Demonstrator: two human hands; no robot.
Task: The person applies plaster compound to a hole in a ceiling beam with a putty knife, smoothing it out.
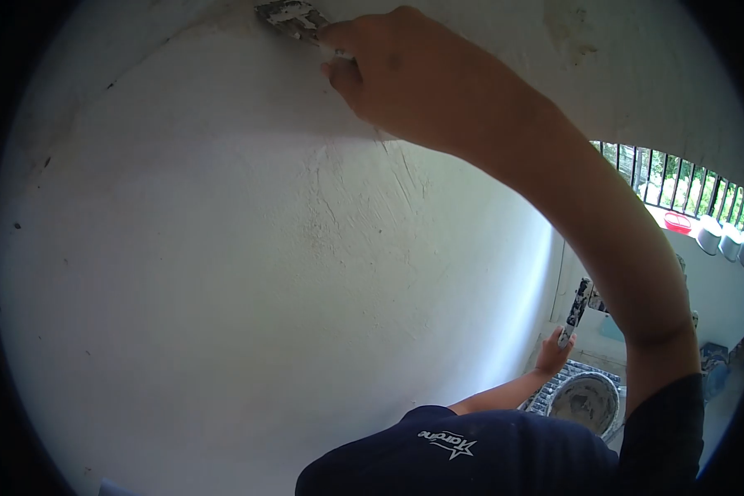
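My right hand (380, 70) is raised to the top of the view, its fingers wrapped round the handle of a putty knife (292, 18). Grey-white filler smears the knife's blade, which lies at or close to the pale wall (223, 273). Lower down on the right, my left hand (555, 351) is closed round the handle of a second, putty-smeared scraper (579, 307), held up away from the wall. Rough streaks and scratches mark the wall below my right hand.
Below my left hand stands a round bucket (584, 403) with a filler-crusted inside. Farther right are a black railing (678, 180), a red dish (677, 221) and several pale metal containers (709, 236) on a ledge. Small dark holes dot the wall at left.
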